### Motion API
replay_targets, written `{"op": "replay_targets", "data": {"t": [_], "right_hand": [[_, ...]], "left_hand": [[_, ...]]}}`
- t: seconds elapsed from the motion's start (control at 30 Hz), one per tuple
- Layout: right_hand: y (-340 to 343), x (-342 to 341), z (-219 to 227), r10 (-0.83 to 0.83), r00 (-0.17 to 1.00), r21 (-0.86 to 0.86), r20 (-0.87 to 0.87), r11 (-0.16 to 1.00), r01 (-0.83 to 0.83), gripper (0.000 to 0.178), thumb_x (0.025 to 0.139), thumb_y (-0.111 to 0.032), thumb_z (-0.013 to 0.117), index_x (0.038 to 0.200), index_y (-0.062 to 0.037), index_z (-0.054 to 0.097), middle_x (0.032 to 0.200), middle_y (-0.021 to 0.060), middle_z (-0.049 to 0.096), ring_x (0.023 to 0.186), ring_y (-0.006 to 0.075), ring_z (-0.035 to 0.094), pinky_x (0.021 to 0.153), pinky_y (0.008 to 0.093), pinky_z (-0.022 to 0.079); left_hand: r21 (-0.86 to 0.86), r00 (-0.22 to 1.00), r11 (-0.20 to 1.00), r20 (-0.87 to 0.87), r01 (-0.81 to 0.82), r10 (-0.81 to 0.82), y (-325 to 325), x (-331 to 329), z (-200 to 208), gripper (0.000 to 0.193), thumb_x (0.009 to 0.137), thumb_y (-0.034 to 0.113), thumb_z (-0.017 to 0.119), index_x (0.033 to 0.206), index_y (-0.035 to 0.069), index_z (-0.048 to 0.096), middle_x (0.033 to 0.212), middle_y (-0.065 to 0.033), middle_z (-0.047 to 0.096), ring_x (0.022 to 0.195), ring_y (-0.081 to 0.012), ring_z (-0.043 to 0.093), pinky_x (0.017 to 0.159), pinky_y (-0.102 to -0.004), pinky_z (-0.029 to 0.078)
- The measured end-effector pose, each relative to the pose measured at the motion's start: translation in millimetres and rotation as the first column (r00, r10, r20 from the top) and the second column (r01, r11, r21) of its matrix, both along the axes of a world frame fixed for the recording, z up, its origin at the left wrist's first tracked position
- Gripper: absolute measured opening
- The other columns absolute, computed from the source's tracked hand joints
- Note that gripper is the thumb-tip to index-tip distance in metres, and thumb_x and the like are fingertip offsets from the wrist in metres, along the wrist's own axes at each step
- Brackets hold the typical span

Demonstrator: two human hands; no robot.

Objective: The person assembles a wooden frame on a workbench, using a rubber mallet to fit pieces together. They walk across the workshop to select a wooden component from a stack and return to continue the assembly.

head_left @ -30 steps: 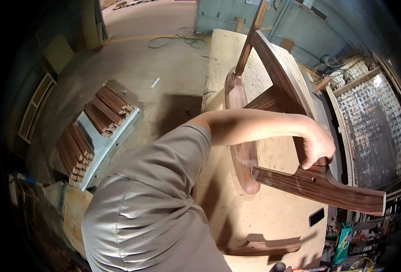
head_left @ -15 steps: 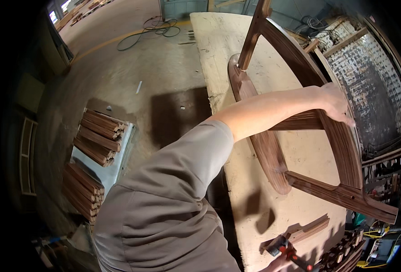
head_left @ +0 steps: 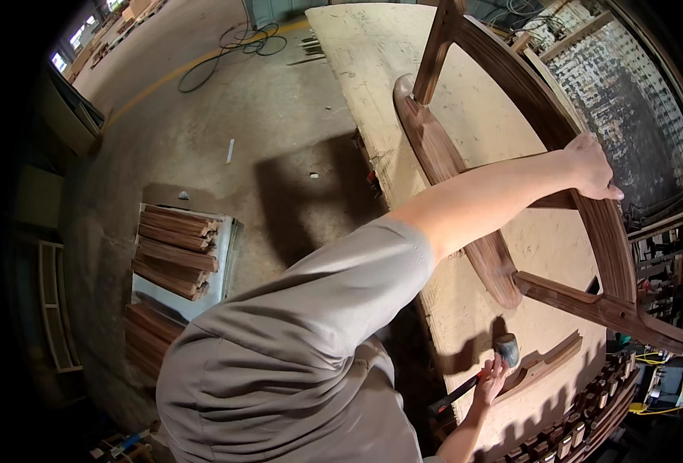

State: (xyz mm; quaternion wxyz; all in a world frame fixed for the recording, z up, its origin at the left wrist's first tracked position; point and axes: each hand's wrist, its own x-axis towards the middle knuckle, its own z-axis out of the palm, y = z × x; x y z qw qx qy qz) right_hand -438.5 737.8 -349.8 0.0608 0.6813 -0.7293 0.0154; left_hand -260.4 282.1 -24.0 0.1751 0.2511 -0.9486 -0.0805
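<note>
Apparently steadies wooden frame (head_left: 613,247) with left hand (head_left: 591,166) bent over its edge, firmness unclear; grips mallet (head_left: 506,351) in closed right hand (head_left: 490,380); next, probably calls for careful aim.

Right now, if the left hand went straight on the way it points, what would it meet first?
The left hand, at the curved wooden rail, would probably meet the patchy panel first; depth is unclear, so it might pass above.

Over 1 s: mallet (head_left: 505,352) now in my right hand (head_left: 492,380), turned, nearer the frame (head_left: 614,251). My left hand (head_left: 591,167) shifted along the frame, away from its near end.
</note>
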Motion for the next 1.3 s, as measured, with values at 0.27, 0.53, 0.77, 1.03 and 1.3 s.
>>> {"op": "replay_targets", "data": {"t": [0.27,0.53,0.77,1.03,1.3], "right_hand": [[-2.6,-8.7,-22.9,-0.112,0.974,0.062,0.196,0.993,0.102,0.029,0.081,0.000,0.053,0.108,-0.0012,0.063,0.132,0.0223,0.053,0.115,0.0436,0.053,0.094,0.0463,0.047],[-17.8,83.5,-16.0,-0.719,0.668,-0.009,0.193,0.680,0.734,0.047,0.090,-0.007,0.044,0.137,0.0006,0.044,0.147,0.0219,0.038,0.129,0.0395,0.043,0.104,0.0463,0.039],[-21.4,82.7,-64.5,-0.846,0.478,-0.126,0.237,0.461,0.879,0.036,0.092,-0.009,0.043,0.123,-0.0049,0.060,0.151,0.0124,0.036,0.119,0.0380,0.053,0.086,0.0461,0.050],[-15.6,81.6,-80.3,-0.761,0.621,-0.317,0.187,0.551,0.772,0.040,0.084,-0.008,0.046,0.119,-0.0076,0.064,0.146,0.0156,0.043,0.117,0.0383,0.054,0.088,0.0442,0.050],[12.0,43.7,-124.2,-0.763,0.504,-0.282,0.404,0.421,0.862,0.039,0.097,-0.016,0.035,0.122,-0.0043,0.063,0.142,0.0208,0.045,0.124,0.0382,0.050,0.100,0.0431,0.044]], "left_hand": [[-0.146,0.972,0.986,-0.231,-0.085,0.050,-8.5,18.0,-14.5,0.065,0.094,0.067,0.032,0.118,0.017,0.066,0.115,-0.0117,0.064,0.116,-0.0301,0.056,0.108,-0.0533,0.027],[-0.531,0.976,0.843,-0.127,0.082,-0.175,-52.9,59.8,-25.0,0.070,0.076,0.065,0.065,0.123,0.014,0.060,0.114,-0.0105,0.064,0.112,-0.0276,0.058,0.095,-0.0474,0.045],[-0.451,0.955,0.892,-0.272,-0.019,-0.118,-73.5,97.3,-14.2,0.073,0.055,0.034,0.087,0.117,0.012,0.054,0.113,-0.0117,0.057,0.111,-0.0317,0.053,0.096,-0.0470,0.041],[-0.575,0.917,0.818,-0.332,-0.012,-0.220,-93.8,98.7,-39.5,0.071,0.062,0.029,0.082,0.122,0.008,0.052,0.124,-0.0143,0.052,0.120,-0.0312,0.047,0.100,-0.0464,0.037],[-0.438,0.983,0.894,-0.184,-0.096,0.016,-79.2,78.4,-48.6,0.071,0.073,0.022,0.077,0.136,0.014,0.045,0.141,-0.0143,0.042,0.134,-0.0304,0.037,0.116,-0.0495,0.023]]}}
